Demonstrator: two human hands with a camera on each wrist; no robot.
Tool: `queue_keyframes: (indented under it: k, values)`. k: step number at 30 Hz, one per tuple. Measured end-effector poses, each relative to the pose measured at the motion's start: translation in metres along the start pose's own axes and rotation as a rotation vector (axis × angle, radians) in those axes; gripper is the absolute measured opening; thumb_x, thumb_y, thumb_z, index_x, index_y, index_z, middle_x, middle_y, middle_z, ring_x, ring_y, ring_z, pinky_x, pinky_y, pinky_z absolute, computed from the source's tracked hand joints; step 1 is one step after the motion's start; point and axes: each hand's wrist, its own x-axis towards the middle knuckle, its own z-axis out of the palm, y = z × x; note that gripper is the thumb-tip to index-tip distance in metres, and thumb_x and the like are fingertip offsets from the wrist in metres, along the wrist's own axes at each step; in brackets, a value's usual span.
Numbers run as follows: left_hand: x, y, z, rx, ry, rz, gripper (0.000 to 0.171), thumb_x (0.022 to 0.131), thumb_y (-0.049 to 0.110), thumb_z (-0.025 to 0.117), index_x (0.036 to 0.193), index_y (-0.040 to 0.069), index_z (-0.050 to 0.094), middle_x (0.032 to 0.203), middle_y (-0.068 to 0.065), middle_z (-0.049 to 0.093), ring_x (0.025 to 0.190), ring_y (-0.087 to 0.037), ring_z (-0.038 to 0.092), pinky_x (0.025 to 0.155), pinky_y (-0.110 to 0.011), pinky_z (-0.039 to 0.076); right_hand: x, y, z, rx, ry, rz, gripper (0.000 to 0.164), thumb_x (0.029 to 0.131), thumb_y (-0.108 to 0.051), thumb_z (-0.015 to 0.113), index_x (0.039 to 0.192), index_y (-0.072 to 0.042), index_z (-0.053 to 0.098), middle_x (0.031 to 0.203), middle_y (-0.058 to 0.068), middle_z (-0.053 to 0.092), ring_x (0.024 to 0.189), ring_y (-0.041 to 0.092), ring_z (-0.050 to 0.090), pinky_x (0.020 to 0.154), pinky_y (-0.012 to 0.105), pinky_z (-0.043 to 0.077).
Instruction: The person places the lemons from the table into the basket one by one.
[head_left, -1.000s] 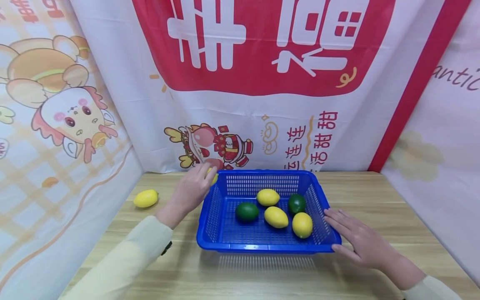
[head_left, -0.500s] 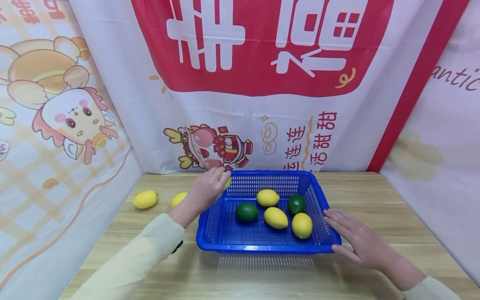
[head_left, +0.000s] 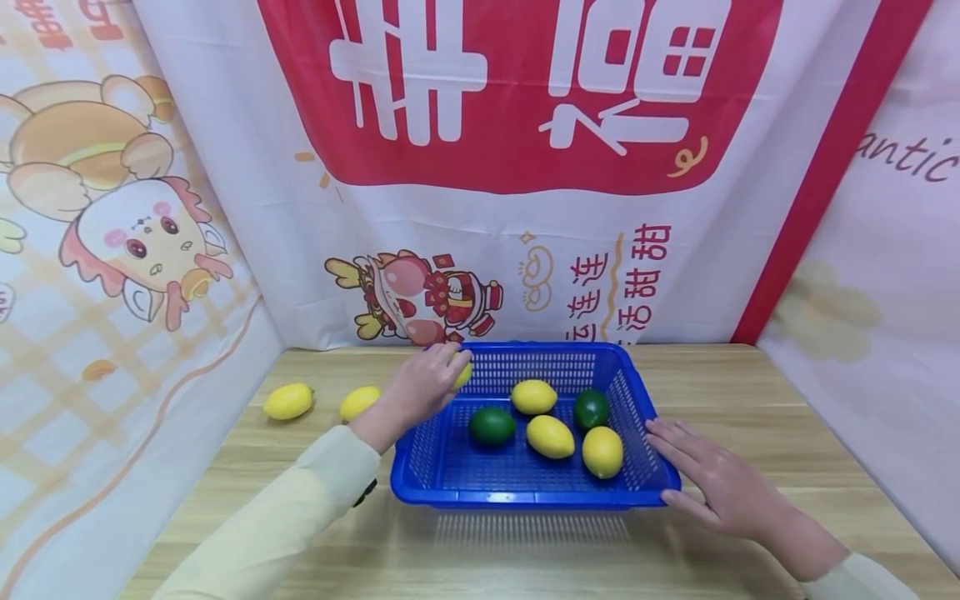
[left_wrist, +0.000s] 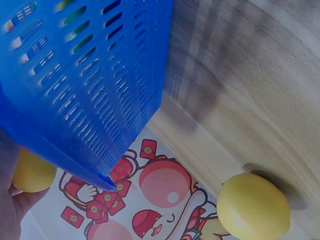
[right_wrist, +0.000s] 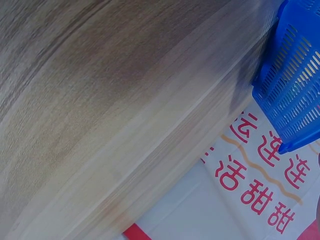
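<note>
So my left grip (head_left: 426,379) is wrapped around a lemon (head_left: 464,377), and it's up at the back left corner of the blue basket (head_left: 525,498), right by the rim. You only see a bit of yellow poking out past my fingers from the head view. The left wrist view also catches it beside the basket's edge.

My right grip (head_left: 720,483) isn't grasping anything, fingers pretty much straight. It's just touching the right side of the basket, with the thumb down near the front corner.

Inside the basket I've got five fruits sitting on the bottom: a dark green fruit (head_left: 492,426) toward the left, a back lemon (head_left: 534,397) and a middle lemon (head_left: 551,437) around the center, then a second green fruit (head_left: 592,409) at the right with a front lemon (head_left: 603,452) in front of it. They're bunched close, can't really tell which ones are touching.

Two more are loose on the wood-look counter (head_left: 720,392) off to the left: an outer lemon (head_left: 289,402) near the wall side, and an inner lemon (head_left: 360,402) closer in, just behind my wrist. Pale sleeves (head_left: 292,500) on both arms, and a printed cloth (head_left: 465,212) with big red and white lettering hangs behind it all.
</note>
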Motion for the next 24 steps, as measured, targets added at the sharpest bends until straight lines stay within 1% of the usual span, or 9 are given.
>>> queue_keyframes:
  k: [5,10,13,18,21,24]
  values:
    - [0.001,0.002,0.006,-0.047,-0.039,0.003,0.053,0.079,0.021,0.082,0.123,0.004,0.058,0.118,-0.015,0.061,0.105,-0.028,0.061,0.087,-0.037,0.055,0.000,0.000,0.001,-0.002,0.001,0.010,0.066,0.086,-0.040,0.070,0.140,-0.006,0.052,0.145,0.009,0.048,0.129,0.033,0.047,0.112,0.013,0.009]
    - [0.003,0.004,0.010,-0.076,-0.075,0.024,0.053,0.080,0.022,0.081,0.125,0.005,0.059,0.116,-0.012,0.061,0.103,-0.025,0.061,0.088,-0.034,0.055,0.000,0.000,0.001,0.002,0.005,0.009,0.066,0.086,-0.039,0.070,0.140,-0.006,0.052,0.145,0.010,0.048,0.128,0.035,0.048,0.112,0.013,0.009]
    - [0.003,0.005,0.011,-0.106,-0.106,0.025,0.053,0.082,0.024,0.080,0.127,0.006,0.059,0.118,-0.011,0.061,0.106,-0.024,0.060,0.090,-0.035,0.053,0.001,-0.001,0.001,0.007,0.005,0.010,0.066,0.086,-0.039,0.070,0.140,-0.005,0.052,0.145,0.011,0.048,0.127,0.036,0.048,0.112,0.014,0.009]
    - [0.003,0.007,0.012,-0.131,-0.146,0.022,0.055,0.083,0.028,0.078,0.130,0.008,0.057,0.123,-0.011,0.060,0.114,-0.024,0.058,0.095,-0.036,0.051,0.001,-0.001,0.001,0.005,-0.001,0.016,0.066,0.086,-0.038,0.070,0.140,-0.006,0.051,0.145,0.010,0.048,0.128,0.035,0.048,0.112,0.013,0.009]
    - [0.004,0.008,0.014,-0.138,-0.167,0.027,0.056,0.083,0.029,0.079,0.130,0.009,0.056,0.123,-0.010,0.060,0.114,-0.023,0.058,0.096,-0.035,0.050,0.000,-0.001,0.001,0.001,-0.008,0.025,0.066,0.086,-0.038,0.071,0.141,-0.006,0.051,0.146,0.009,0.048,0.129,0.033,0.047,0.111,0.012,0.009]
    - [0.004,0.008,0.016,-0.157,-0.215,0.025,0.057,0.082,0.029,0.079,0.130,0.009,0.055,0.123,-0.009,0.059,0.112,-0.023,0.057,0.095,-0.035,0.051,0.001,-0.001,0.001,-0.002,-0.013,0.031,0.066,0.086,-0.039,0.070,0.141,-0.007,0.051,0.146,0.009,0.047,0.130,0.031,0.046,0.111,0.012,0.008]
